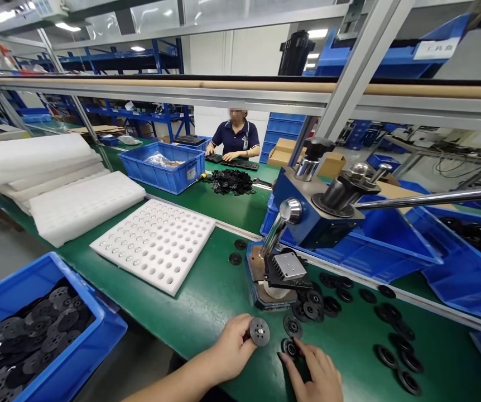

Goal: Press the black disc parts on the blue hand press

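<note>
Head view: I see left hand [232,347] pinching a grey disc [259,332] near the press [307,215], right hand [319,373] pinching a black ring [289,348] at the green table [202,301]. Loose pinch could let the ring slip.

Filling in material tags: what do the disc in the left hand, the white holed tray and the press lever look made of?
Disc in the left hand: probably plastic, dark grey and matt; coated metal possible. Its centre piece shines like metal.
White holed tray: likely foam, a thick, matt white slab.
Press lever: metal, polished or chromed, judging by its bright streaked reflections.
</note>
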`<state>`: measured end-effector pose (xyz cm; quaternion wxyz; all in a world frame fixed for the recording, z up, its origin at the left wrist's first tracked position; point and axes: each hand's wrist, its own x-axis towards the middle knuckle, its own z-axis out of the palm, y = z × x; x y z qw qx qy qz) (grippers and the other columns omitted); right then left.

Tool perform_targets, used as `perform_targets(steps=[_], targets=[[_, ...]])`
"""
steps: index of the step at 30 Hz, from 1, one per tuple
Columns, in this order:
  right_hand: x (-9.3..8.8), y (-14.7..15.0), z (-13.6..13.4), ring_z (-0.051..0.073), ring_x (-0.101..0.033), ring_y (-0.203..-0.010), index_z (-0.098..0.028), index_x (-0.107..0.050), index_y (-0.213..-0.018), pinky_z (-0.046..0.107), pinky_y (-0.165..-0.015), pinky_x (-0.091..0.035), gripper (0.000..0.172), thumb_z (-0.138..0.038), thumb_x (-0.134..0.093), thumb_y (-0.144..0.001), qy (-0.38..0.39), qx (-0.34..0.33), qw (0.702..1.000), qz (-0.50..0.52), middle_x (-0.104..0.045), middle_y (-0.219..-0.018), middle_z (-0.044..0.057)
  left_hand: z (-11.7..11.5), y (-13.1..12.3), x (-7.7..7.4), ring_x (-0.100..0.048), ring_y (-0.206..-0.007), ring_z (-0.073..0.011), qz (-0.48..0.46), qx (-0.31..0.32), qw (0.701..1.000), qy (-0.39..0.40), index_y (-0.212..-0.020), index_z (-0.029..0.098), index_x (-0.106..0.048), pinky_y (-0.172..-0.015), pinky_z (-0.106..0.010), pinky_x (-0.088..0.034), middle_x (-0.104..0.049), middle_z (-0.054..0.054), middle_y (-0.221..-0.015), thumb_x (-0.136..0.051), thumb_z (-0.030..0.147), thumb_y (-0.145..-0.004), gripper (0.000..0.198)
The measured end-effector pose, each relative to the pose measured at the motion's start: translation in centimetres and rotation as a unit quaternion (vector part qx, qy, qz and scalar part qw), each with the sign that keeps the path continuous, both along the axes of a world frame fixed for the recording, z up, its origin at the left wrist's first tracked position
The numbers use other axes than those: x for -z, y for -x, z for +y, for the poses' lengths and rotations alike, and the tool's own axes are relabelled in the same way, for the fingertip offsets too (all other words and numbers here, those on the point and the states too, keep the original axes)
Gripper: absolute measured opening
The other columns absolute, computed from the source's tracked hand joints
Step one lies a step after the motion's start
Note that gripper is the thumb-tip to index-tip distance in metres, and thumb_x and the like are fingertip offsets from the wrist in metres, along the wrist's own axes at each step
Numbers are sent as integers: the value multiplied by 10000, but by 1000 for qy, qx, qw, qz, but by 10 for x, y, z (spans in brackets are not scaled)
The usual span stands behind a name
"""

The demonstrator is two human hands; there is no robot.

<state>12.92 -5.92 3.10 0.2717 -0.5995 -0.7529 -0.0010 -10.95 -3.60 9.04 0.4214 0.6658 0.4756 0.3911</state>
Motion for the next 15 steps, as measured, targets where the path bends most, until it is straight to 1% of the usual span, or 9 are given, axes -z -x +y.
perform_targets(steps=[6,8,10,12,15], targets=[[-4,4,0,270,-650,-842,-257,-696,-1111,370,-683,-501,474,-649,-572,-875,-6,-1,1000,10,-692,-956,99,0,0,-4,-518,-742,-173,5,7,1000,-1,-716,181,-525,-700,-278,-385,-572,-22,-757,-543,76,-805,139],[-8,9,-4,265,-639,-833,-260,-691,-1081,378,-694,-486,462,-654,-548,-886,-14,11,1000,17,-687,-947,90,-1,1,-4,-520,-743,-176,5,11,1000,-8,-722,179,-538,-710,-288,-392,-571,-24,-748,-535,80,-811,134],[-13,15,-11,272,-625,-849,-259,-679,-1082,397,-719,-473,472,-657,-488,-915,-10,26,999,28,-675,-952,95,-3,1,-1,-531,-747,-184,3,13,1000,-16,-741,180,-563,-716,-296,-404,-576,-27,-740,-529,96,-823,122],[-18,21,-18,280,-609,-882,-245,-666,-1124,420,-763,-465,492,-642,-439,-941,1,32,999,42,-661,-963,109,-6,1,5,-552,-761,-196,3,23,1000,-18,-776,182,-597,-726,-306,-424,-594,-36,-744,-535,127,-841,106],[-25,25,-20,274,-591,-918,-215,-653,-1170,436,-820,-457,498,-613,-444,-955,19,33,998,56,-649,-966,115,-8,3,13,-588,-802,-214,12,50,998,-20,-848,181,-644,-761,-325,-456,-647,-62,-812,-539,159,-876,110]])
